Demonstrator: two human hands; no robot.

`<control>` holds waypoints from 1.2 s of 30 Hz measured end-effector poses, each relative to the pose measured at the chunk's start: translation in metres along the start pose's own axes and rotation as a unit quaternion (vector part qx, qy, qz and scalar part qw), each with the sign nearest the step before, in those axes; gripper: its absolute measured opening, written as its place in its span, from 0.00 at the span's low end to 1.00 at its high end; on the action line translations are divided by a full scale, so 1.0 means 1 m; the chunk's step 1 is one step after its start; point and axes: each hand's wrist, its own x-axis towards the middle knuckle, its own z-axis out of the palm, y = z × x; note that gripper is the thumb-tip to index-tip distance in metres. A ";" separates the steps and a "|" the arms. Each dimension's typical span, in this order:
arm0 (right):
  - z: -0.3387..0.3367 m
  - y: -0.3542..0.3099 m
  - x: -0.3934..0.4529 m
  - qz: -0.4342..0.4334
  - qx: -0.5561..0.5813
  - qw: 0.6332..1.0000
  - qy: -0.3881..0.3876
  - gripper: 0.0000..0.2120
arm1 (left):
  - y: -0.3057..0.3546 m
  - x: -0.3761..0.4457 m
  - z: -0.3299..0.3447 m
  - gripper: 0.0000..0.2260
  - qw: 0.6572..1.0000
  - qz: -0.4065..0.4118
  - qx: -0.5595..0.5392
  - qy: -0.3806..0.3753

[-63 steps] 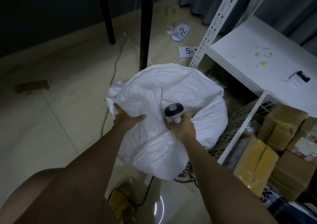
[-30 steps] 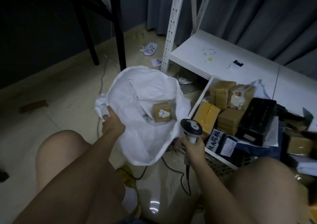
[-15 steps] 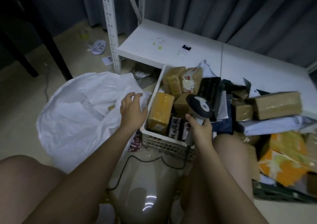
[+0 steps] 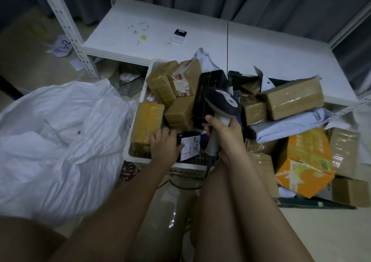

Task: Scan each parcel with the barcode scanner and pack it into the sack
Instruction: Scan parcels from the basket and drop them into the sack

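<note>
My right hand (image 4: 224, 135) grips the handle of the barcode scanner (image 4: 222, 103), whose dark head points over the white basket (image 4: 138, 105). Down inside the basket's near end, my left hand (image 4: 165, 144) curls its fingers round a dark parcel with a white label (image 4: 190, 146). Several brown taped parcels (image 4: 180, 111) and a yellow-taped one (image 4: 146, 123) fill the basket. The white sack (image 4: 60, 137) lies crumpled on the floor to the left, apart from both hands.
More parcels pile right of the basket: a large brown box (image 4: 291, 99), a grey mailer (image 4: 289, 125), an orange carton (image 4: 305, 161). A low white shelf board (image 4: 200, 47) and perforated rack post (image 4: 66, 25) stand behind. My bare legs frame the bottom.
My left hand let go of the sack and went down into the basket onto the labelled dark parcel. The view swung right from the sack to the basket; the scanner stayed in my right hand.
</note>
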 end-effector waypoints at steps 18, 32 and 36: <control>-0.008 0.001 -0.002 0.028 0.064 0.997 -0.026 0.10 | 0.009 0.014 -0.012 0.20 0.982 -0.067 -0.165 -0.063; -0.001 0.007 -0.001 0.004 0.026 1.000 0.013 0.12 | -0.053 -0.038 -0.114 0.20 0.801 -0.124 -0.583 0.061; 0.013 0.011 -0.014 0.014 0.016 0.999 -0.027 0.24 | -0.067 -0.056 -0.132 0.24 0.755 -0.128 -0.641 0.046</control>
